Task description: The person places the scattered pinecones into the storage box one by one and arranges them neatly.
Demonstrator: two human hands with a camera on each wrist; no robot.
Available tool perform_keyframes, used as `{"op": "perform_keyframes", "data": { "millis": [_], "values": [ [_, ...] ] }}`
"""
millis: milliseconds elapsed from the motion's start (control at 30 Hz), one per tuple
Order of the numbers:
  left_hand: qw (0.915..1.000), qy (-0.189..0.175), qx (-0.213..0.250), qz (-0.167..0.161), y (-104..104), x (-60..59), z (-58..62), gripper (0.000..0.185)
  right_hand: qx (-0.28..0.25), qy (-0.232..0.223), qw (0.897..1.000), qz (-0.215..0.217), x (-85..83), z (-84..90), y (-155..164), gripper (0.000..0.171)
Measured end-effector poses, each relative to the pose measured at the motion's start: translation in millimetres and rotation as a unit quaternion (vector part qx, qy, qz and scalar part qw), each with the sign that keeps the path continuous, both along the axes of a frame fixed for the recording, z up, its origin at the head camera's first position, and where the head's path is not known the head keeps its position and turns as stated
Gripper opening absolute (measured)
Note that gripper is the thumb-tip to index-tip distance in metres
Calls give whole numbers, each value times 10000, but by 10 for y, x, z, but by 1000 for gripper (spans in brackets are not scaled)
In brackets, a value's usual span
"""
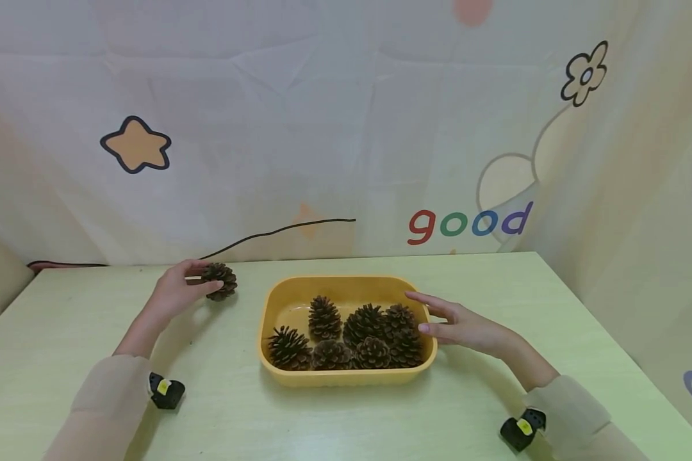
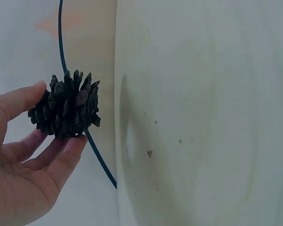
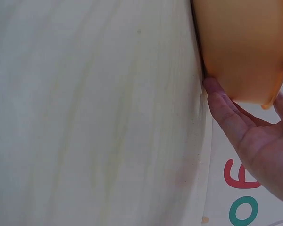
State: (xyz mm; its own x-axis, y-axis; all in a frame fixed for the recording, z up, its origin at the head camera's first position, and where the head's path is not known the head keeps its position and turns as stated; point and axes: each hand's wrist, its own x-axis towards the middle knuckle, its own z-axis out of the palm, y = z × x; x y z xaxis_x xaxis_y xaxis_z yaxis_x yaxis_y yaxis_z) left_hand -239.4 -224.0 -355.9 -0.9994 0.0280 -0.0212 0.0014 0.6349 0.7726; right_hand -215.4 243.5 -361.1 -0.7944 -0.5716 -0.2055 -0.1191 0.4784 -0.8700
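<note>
My left hand (image 1: 175, 291) pinches a brown pine cone (image 1: 220, 281) between thumb and fingers, low over the pale green table (image 1: 81, 333), left of a yellow tray (image 1: 346, 379). In the left wrist view the pine cone (image 2: 66, 106) sits at the fingertips of that left hand (image 2: 23, 160). Several more pine cones (image 1: 357, 336) lie in the tray. My right hand (image 1: 461, 323) rests with straight fingers against the tray's right end. The right wrist view shows the right hand (image 3: 254, 141) with its thumb under the tray's wall (image 3: 240, 47).
A black cable (image 1: 282, 229) runs along the cloth backdrop behind the table and shows as a dark cable (image 2: 99, 160) past the cone. The table's far edge lies just behind the tray. Wrist cameras (image 1: 166, 390) sit on both sleeves.
</note>
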Motion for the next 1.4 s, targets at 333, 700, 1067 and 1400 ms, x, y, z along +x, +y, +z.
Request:
{"op": "perform_keyframes", "data": {
  "millis": [333, 700, 1067, 1400],
  "values": [
    [9995, 261, 140, -142, 100, 102, 93, 65, 36, 12, 10000, 6, -7, -30, 16, 62],
    [9987, 440, 117, -211, 244, 231, 242, 68, 37, 8, 10000, -22, -2, -25, 15, 62],
    [9954, 788, 356, -410, 499, 407, 423, 61, 36, 9, 10000, -12, -6, -13, 19, 62],
    [9916, 965, 628, -590, 634, 433, 382, 54, -11, 17, 10000, -9, -12, -37, 13, 62]
  ]
}}
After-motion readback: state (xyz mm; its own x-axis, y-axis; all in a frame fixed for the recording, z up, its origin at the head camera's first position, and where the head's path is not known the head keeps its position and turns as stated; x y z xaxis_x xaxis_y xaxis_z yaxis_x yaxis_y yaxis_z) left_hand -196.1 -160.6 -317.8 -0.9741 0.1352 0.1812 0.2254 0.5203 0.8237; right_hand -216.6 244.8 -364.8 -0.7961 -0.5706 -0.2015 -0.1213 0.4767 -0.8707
